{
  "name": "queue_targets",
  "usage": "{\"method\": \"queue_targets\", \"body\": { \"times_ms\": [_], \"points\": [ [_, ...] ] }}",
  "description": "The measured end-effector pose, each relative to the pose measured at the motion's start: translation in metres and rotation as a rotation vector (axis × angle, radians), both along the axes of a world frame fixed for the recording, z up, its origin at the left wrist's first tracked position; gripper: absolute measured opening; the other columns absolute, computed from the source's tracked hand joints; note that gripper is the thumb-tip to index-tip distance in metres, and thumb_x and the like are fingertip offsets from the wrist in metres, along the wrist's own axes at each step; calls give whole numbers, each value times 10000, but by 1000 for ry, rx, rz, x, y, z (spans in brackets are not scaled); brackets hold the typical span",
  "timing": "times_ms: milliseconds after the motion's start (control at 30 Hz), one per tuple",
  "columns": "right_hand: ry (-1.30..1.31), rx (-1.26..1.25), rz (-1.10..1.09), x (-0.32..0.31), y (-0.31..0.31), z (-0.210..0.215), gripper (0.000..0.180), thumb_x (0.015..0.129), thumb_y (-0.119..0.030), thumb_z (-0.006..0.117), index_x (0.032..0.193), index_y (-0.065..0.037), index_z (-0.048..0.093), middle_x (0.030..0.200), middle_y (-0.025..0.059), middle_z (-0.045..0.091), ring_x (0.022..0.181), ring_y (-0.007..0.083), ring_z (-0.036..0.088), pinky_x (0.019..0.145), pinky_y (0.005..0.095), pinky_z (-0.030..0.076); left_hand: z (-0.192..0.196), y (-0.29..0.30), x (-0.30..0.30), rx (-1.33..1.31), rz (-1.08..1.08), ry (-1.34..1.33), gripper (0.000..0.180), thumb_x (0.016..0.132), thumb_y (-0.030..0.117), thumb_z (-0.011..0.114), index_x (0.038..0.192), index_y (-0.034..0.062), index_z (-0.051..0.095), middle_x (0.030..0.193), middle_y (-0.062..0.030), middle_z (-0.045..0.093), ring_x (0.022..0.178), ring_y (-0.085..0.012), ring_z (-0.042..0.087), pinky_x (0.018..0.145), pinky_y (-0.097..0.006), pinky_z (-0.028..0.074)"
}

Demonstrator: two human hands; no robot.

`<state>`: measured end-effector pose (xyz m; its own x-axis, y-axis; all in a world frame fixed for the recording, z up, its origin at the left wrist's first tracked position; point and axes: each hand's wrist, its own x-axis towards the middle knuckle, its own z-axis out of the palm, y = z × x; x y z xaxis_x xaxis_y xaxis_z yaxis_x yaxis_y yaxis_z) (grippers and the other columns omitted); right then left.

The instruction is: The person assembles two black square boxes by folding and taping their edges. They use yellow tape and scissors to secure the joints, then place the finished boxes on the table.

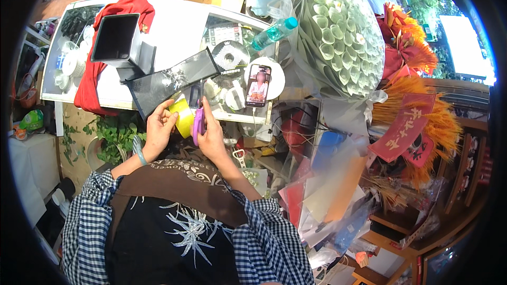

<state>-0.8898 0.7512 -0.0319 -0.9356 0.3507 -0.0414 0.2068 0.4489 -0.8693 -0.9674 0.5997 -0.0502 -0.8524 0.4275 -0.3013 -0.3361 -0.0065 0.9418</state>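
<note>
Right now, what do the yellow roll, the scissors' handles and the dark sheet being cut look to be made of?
The yellow roll in the left hand looks like glossy plastic tape or ribbon, going by its smooth, bright face. The scissors' handles in the right hand look like moulded purple plastic. The dark sheet seems to be stiff, shiny film or coated paper: it reflects light and stays flat.

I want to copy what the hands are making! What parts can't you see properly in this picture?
Head view only:
- Scissors: the right hand covers the purple handles, and the blades are too small to tell open from closed.
- Yellow tape roll: the left hand hides part of it.
- Dark patterned sheet: its lower end is hidden behind the hands.
- Phone: the screen picture is blurred.
</note>
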Motion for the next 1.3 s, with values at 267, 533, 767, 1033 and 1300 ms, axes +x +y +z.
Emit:
{"method": "queue_targets", "body": {
  "times_ms": [267, 533, 767, 1033, 1300],
  "points": [
    [-1, -277, -20, -2, -6, -22, 783, 815, 107, 564, 1499, -46, 215, 1089, 70, 588, 929, 119, 578, 852, 251, 465, -2, -6, 7, -24, -33, 24, 352, 906, 54, 608, 1239, -16, 519, 822, 20, 523, 696, -45, 487, 626, -195, 427],
    [-60, -780, 9, -4, 8, -12, 822, 792, 84, 647, 1494, -54, 241, 1026, 26, 570, 898, 62, 551, 796, 204, 466, -8, -18, 12, -204, -53, 145, 393, 911, 188, 620, 1249, 23, 506, 1056, -43, 509, 993, -132, 488, 859, -282, 425],
    [-97, -886, 62, -4, 21, -12, 845, 775, 43, 689, 1489, -41, 245, 942, -7, 520, 814, 61, 512, 739, 201, 451, -5, -18, 6, -20, -76, -547, 442, 955, 382, 532, 1325, 142, 499, 1294, 23, 516, 1136, -100, 459, 905, -329, 353],
    [-100, -853, 69, -1, 9, -19, 843, 781, 20, 697, 1477, -25, 225, 1106, 58, 590, 971, 120, 567, 873, 271, 455, -6, 0, -18, 122, -63, -759, 389, 867, 363, 647, 1183, 139, 619, 1138, 19, 628, 1078, -115, 543, 908, -372, 382],
    [-137, -773, 128, -4, 3, -14, 832, 781, 3, 711, 1465, -31, 239, 1123, 62, 586, 985, 129, 565, 894, 286, 449, -18, 2, -28, 125, 37, -746, 315, 834, 241, 656, 1103, 81, 628, 1050, -47, 647, 966, -169, 613, 839, -393, 475]
  ]
}}
